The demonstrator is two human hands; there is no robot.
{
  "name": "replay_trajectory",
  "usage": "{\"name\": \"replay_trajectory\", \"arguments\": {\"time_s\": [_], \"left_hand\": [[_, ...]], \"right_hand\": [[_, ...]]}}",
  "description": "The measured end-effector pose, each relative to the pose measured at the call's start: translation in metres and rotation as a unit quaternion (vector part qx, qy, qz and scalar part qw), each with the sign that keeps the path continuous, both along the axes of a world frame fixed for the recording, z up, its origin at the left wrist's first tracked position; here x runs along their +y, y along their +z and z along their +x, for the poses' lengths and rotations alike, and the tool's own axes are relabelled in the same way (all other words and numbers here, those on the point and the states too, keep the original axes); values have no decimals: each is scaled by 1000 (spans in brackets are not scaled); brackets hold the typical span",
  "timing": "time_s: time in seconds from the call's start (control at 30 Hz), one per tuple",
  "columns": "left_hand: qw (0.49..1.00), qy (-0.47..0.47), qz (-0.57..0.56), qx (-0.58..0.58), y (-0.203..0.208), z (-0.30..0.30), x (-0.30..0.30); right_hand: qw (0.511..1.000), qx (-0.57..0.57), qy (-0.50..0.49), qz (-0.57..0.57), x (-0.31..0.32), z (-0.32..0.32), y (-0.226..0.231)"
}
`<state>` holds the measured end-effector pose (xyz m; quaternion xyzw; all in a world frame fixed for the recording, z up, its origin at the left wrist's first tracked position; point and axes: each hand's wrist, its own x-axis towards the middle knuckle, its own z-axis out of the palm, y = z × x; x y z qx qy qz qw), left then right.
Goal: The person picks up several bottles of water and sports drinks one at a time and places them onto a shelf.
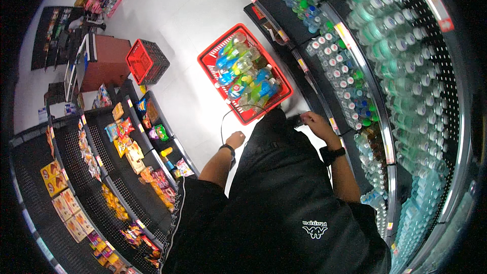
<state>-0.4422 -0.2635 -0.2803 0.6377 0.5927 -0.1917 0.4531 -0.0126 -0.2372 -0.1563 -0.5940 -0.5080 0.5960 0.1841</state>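
A red shopping basket (207, 61) stands on the floor ahead of me, filled with several clear bottles (248, 78) wearing blue, green and yellow wrappers. My left hand (235, 139) hangs left of my body, short of the basket's near end, its fingers curled into a fist with nothing visible in it. On the other side, my right hand (315, 123) is beside the lower right shelf. Its fingers are bent at a small dark object (295, 121) that I cannot make out. A thin black cable (222, 127) loops between my left wrist and the basket.
Along the right, shelves hold rows of clear bottles (395, 76) and smaller capped bottles (337, 73). Snack packets (124, 134) and yellow boxes (54, 177) fill shelves on the left. Farther off, stacked baskets (152, 61) stand beside a brown counter (107, 63).
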Motion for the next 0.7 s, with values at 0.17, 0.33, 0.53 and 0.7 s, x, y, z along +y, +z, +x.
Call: {"name": "replay_trajectory", "arguments": {"time_s": [0.17,0.33,0.53,0.7], "left_hand": [[983,103,142,-54,60,67,41],[938,100,292,-156,104,74,105],[944,80,300,-109,80,88,153],[959,71,275,-3,72,96,140]], "right_hand": [[999,13,31,-17,12,-14,-21],[996,-32,78,-3,50,-45,-19],[991,-60,118,16,92,-96,-5],[989,-56,137,1,89,-108,1]]}}
